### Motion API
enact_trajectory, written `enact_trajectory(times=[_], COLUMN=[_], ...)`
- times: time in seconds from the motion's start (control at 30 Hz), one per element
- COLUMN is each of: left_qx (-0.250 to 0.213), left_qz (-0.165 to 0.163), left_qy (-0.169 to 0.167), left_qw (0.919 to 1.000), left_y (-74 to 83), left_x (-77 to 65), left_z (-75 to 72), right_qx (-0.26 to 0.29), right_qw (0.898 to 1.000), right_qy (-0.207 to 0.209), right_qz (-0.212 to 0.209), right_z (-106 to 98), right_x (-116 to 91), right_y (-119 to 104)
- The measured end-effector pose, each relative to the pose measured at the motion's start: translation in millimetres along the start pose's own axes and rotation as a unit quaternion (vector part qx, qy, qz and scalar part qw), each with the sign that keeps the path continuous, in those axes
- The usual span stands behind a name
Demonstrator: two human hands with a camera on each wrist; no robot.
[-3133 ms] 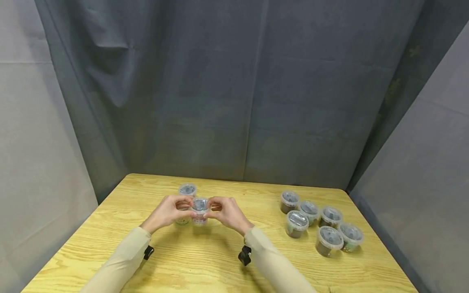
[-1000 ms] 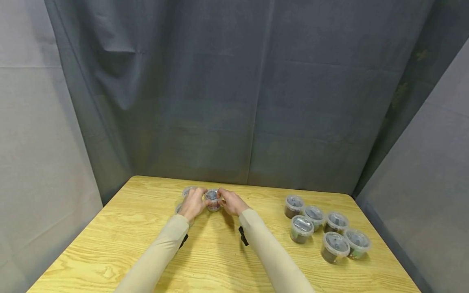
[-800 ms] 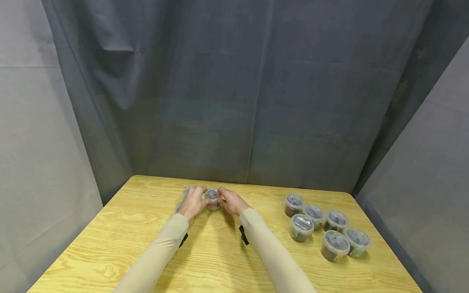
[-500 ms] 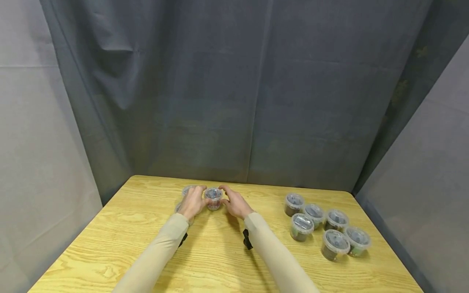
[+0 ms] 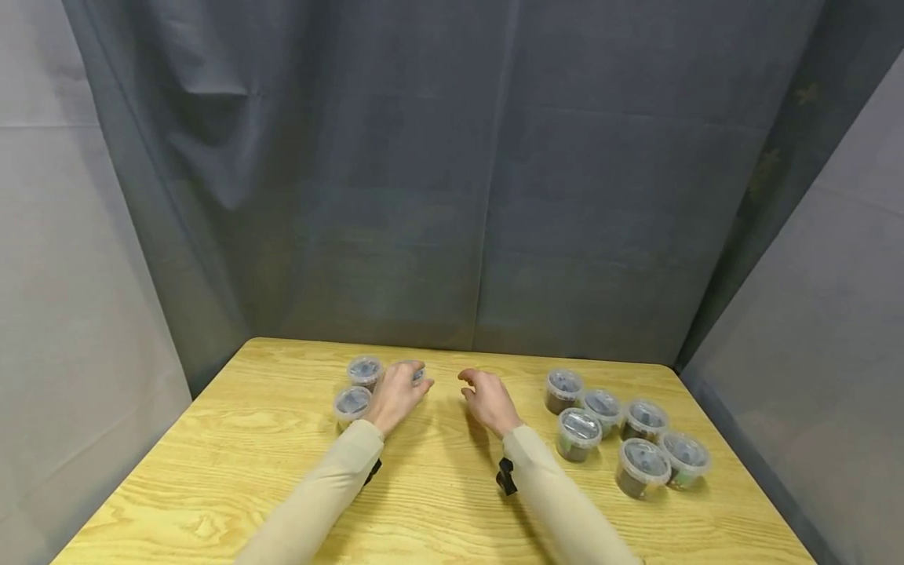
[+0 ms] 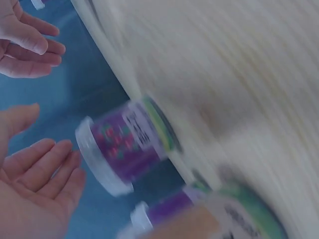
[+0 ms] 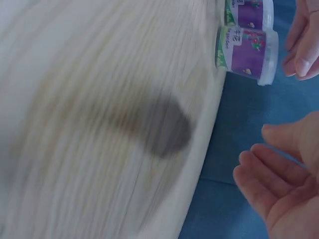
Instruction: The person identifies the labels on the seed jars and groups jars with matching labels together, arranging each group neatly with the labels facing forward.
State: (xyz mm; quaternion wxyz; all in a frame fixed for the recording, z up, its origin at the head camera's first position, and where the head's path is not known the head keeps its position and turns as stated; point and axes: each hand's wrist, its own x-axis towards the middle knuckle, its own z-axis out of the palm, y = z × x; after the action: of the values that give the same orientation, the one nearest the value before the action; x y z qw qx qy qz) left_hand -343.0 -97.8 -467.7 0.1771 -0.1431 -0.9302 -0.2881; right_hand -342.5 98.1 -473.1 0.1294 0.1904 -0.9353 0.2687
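Note:
A small lidded plastic tub with a purple label (image 6: 124,144) stands upright toward the table's far edge, its clear lid (image 5: 419,374) partly covered by my left hand in the head view. My left hand (image 5: 397,396) hovers just in front of it, fingers relaxed, holding nothing. Further right, over the wood, my right hand (image 5: 491,404) is apart from every tub, with loosely bent fingers and nothing in them. To the left stand two more lidded tubs, a back one (image 5: 364,370) and a nearer one (image 5: 351,403) beside my left wrist.
Several similar tubs with dark contents cluster on the right side of the table (image 5: 438,502), the nearest tub (image 5: 643,468) toward the front. A dark curtain (image 5: 395,196) hangs behind the far edge, and pale cloth panels (image 5: 819,314) flank both sides.
Both hands carried the purple-labelled tub back beside the rear left tub, then released it. My right hand has drawn away to the right; my left has shifted slightly right, uncovering the left tubs.

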Motion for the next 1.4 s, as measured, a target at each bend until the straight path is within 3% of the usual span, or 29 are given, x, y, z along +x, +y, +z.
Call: enact_trajectory(times=[0.2, 0.43, 0.63, 0.77, 0.9, 1.0, 1.4], left_qx=[-0.019, -0.028, -0.025, -0.037, -0.058, -0.071, -0.082], left_qz=[0.039, 0.055, 0.081, 0.127, 0.183, 0.198, 0.225], left_qy=[-0.012, -0.038, -0.079, -0.121, -0.173, -0.198, -0.185], left_qw=[0.9990, 0.9974, 0.9932, 0.9838, 0.9661, 0.9573, 0.9529], left_y=[18.8, 39.4, 58.8, 70.1, 79.4, 85.9, 113.2], left_x=[-1.0, -5.4, -12.8, -15.7, -15.8, -15.7, -16.9], left_z=[15.1, 32.8, 48.7, 58.8, 64.7, 68.2, 82.4], right_qx=[-0.014, -0.023, -0.013, -0.022, -0.029, -0.031, -0.027], right_qw=[1.000, 0.999, 0.997, 0.996, 0.996, 0.996, 0.994], right_qy=[0.005, 0.020, 0.042, 0.053, 0.062, 0.051, -0.006], right_qz=[0.016, 0.042, 0.067, 0.066, 0.051, 0.067, 0.107], right_z=[-20, -43, -61, -75, -91, -104, -141], right_x=[-13, -26, -44, -55, -64, -69, -89], right_y=[11, 23, 37, 46, 54, 60, 91])
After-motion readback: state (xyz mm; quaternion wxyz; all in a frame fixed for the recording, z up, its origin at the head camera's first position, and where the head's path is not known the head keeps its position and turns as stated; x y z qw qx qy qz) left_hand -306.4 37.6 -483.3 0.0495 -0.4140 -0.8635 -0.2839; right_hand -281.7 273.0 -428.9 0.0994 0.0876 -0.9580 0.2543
